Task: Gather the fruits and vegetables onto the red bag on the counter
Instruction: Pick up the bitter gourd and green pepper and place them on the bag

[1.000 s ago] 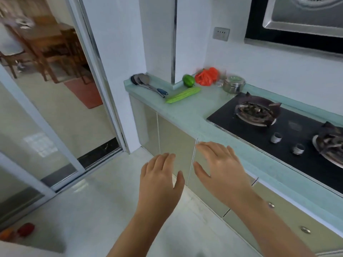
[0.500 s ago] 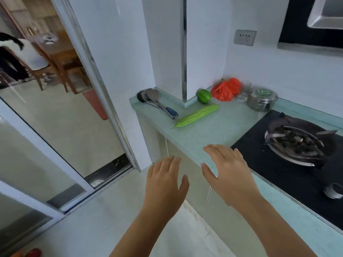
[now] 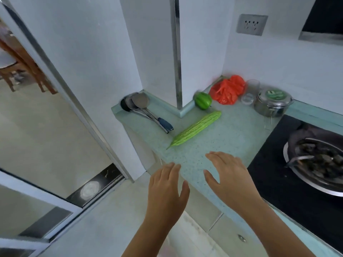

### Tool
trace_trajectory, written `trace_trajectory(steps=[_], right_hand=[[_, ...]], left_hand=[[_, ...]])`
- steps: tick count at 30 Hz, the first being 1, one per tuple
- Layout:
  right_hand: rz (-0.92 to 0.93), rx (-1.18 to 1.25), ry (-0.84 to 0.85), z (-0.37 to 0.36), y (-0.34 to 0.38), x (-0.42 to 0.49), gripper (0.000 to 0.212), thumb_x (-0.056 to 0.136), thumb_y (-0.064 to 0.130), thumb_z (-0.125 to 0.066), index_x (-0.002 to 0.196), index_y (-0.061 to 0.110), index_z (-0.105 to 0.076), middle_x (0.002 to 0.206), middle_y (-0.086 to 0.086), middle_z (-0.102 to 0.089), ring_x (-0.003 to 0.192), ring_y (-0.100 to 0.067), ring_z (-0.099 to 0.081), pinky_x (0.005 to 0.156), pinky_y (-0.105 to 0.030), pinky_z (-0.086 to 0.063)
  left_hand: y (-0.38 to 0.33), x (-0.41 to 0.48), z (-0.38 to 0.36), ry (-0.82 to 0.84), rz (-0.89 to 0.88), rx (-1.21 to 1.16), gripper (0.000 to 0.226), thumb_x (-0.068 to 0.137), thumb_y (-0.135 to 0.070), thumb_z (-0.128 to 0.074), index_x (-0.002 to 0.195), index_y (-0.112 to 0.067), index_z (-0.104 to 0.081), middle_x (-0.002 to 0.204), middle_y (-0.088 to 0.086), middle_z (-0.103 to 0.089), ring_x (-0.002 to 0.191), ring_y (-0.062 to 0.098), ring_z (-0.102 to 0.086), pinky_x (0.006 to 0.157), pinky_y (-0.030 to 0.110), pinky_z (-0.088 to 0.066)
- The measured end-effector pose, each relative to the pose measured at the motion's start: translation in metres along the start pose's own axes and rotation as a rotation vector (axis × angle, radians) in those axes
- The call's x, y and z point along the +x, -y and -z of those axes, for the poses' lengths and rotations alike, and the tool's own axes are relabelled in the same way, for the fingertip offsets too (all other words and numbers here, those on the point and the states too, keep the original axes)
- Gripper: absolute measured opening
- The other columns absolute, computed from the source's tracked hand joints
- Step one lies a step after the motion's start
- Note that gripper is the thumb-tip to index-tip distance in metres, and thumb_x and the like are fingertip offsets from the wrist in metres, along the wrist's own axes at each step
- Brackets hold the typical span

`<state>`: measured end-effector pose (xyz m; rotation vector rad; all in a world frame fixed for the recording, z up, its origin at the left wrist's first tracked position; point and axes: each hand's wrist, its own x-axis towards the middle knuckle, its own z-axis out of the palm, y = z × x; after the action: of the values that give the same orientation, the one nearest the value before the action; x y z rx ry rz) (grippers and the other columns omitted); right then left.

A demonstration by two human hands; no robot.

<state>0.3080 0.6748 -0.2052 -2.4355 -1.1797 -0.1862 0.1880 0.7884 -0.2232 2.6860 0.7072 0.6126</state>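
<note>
We are seeing an open stretch of counter (image 3: pixel 232 138) lying between our empty hands and the back corner. The bitter gourd (image 3: pixel 196 129) is lying slantwise across the left part of it, and the ladles (image 3: pixel 146 112) are taking up the left ledge. The wall pillar (image 3: pixel 176 52) is jutting in, with the green pepper (image 3: pixel 202 100) sitting against its base. The steel pot (image 3: pixel 272 103) and a glass (image 3: pixel 249 91) are crowding the red bag (image 3: pixel 227 89) on its right; the burner (image 3: pixel 315 162) is bounding the right side.
</note>
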Motion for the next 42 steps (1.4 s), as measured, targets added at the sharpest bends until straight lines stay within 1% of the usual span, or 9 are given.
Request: trace_trajectory(steps=[3,6,13,19,24,30,35,39,42], right_hand=[[-0.061,-0.028,0.014,-0.018,-0.003,0.040,0.040,0.078,0.032,-0.050,0.107,0.007,-0.063,0.106,-0.009,-0.068,0.099,-0.028,-0.063,0.085,-0.054,-0.047],[-0.124,-0.011,0.021,-0.032,-0.003,0.086,0.036,0.082,0.025,-0.058,0.113,0.007,-0.060,0.114,-0.010,-0.064,0.106,-0.030,-0.059,0.093,-0.052,-0.042],[-0.249,0.007,0.058,-0.066,-0.029,0.164,0.041,0.085,0.030,-0.055,0.120,0.009,-0.055,0.121,-0.011,-0.060,0.112,-0.030,-0.054,0.099,-0.052,-0.038],[-0.275,0.021,0.085,-0.079,-0.079,0.206,0.043,0.085,0.028,-0.058,0.122,0.007,-0.053,0.121,-0.013,-0.059,0.113,-0.033,-0.052,0.099,-0.051,-0.037],[-0.263,0.041,0.152,-0.089,-0.122,0.243,0.047,0.086,0.027,-0.058,0.128,0.009,-0.047,0.128,-0.012,-0.053,0.118,-0.031,-0.046,0.101,-0.043,-0.030],[-0.275,0.117,0.194,-0.110,-0.161,0.277,0.051,0.087,0.028,-0.056,0.133,0.012,-0.040,0.133,-0.009,-0.047,0.121,-0.026,-0.042,0.102,-0.039,-0.031],[-0.257,0.189,0.202,-0.132,-0.174,0.300,0.055,0.086,0.029,-0.057,0.134,0.011,-0.037,0.134,-0.008,-0.044,0.121,-0.024,-0.042,0.101,-0.038,-0.035],[-0.275,0.234,0.173,-0.142,-0.182,0.318,0.059,0.085,0.028,-0.058,0.136,0.012,-0.033,0.137,-0.008,-0.039,0.123,-0.024,-0.040,0.100,-0.040,-0.038],[-0.293,0.254,0.171,-0.150,-0.189,0.327,0.062,0.084,0.027,-0.060,0.137,0.013,-0.032,0.140,-0.009,-0.036,0.125,-0.025,-0.036,0.102,-0.042,-0.037]], left_hand=[[0.024,0.046,-0.014,0.008,-0.054,-0.047,0.041,0.080,-0.034,-0.042,0.110,-0.011,-0.058,0.106,0.006,-0.066,0.099,0.024,-0.061,0.086,0.035,-0.045],[0.049,0.094,-0.024,0.032,-0.099,-0.085,0.040,0.081,-0.033,-0.042,0.110,-0.010,-0.057,0.106,0.008,-0.065,0.099,0.025,-0.061,0.085,0.036,-0.046],[0.079,0.185,-0.066,0.101,-0.197,-0.172,0.043,0.079,-0.032,-0.043,0.108,-0.005,-0.060,0.103,0.011,-0.066,0.095,0.026,-0.062,0.083,0.036,-0.047],[0.067,0.227,-0.113,0.206,-0.186,-0.207,0.044,0.078,-0.033,-0.044,0.110,-0.005,-0.058,0.104,0.011,-0.066,0.094,0.026,-0.062,0.083,0.036,-0.047],[0.055,0.254,-0.149,0.278,-0.074,-0.264,0.049,0.078,-0.035,-0.043,0.114,-0.005,-0.058,0.107,0.012,-0.064,0.097,0.028,-0.060,0.084,0.037,-0.043],[0.048,0.267,-0.182,0.330,-0.027,-0.245,0.054,0.078,-0.042,-0.044,0.118,-0.008,-0.055,0.112,0.010,-0.062,0.099,0.026,-0.059,0.085,0.039,-0.045],[0.046,0.270,-0.196,0.358,0.024,-0.212,0.065,0.076,-0.051,-0.039,0.125,-0.009,-0.050,0.120,0.008,-0.058,0.106,0.022,-0.053,0.088,0.031,-0.038],[0.046,0.273,-0.202,0.385,0.044,-0.216,0.056,0.080,-0.038,-0.059,0.127,-0.011,-0.047,0.121,0.006,-0.055,0.106,0.020,-0.051,0.086,0.023,-0.032],[0.046,0.274,-0.206,0.401,0.068,-0.238,0.053,0.082,-0.030,-0.063,0.129,-0.014,-0.045,0.122,0.003,-0.053,0.104,0.015,-0.050,0.084,0.019,-0.034]])
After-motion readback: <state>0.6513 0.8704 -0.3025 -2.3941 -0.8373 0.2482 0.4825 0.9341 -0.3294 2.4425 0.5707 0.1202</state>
